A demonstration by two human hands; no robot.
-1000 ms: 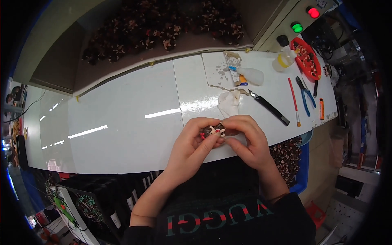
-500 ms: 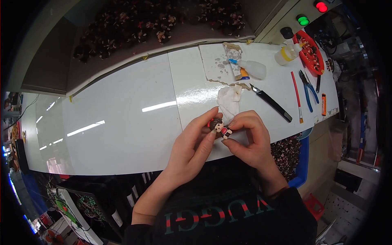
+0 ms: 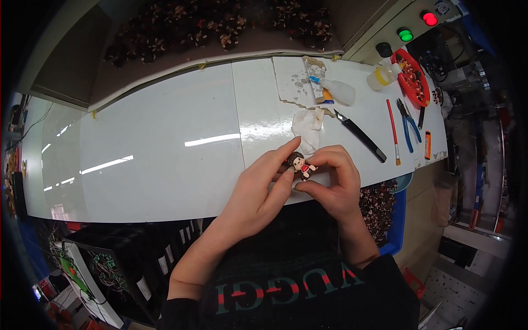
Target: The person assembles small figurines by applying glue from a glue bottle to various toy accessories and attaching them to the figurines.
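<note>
A small figurine [image 3: 304, 168] with dark brown hair, a pale face and a red front is held over the table's near edge. My left hand [image 3: 257, 184] is closed on its head end, thumb on the near side and fingers behind. Curved around the body end, my right hand [image 3: 336, 184] has its index fingertip at the figurine's side and its thumb just below the feet. Fingers partly hide the figurine's back. Just beyond the hands lies a crumpled white cloth [image 3: 307, 129].
Right of the cloth lie a black craft knife [image 3: 360, 136], a red brush [image 3: 392, 129], blue-handled pliers [image 3: 408, 126] and an orange lighter [image 3: 427, 144]. Behind are a squeeze bottle [image 3: 338, 92], a yellow-banded jar [image 3: 380, 77] and a red basket [image 3: 400, 58]. Many figurines [image 3: 220, 27] fill the shelf.
The figurine has turned slightly in my fingers and sits a little farther right. My right thumb has shifted left beneath it. The whole view has shifted slightly.
</note>
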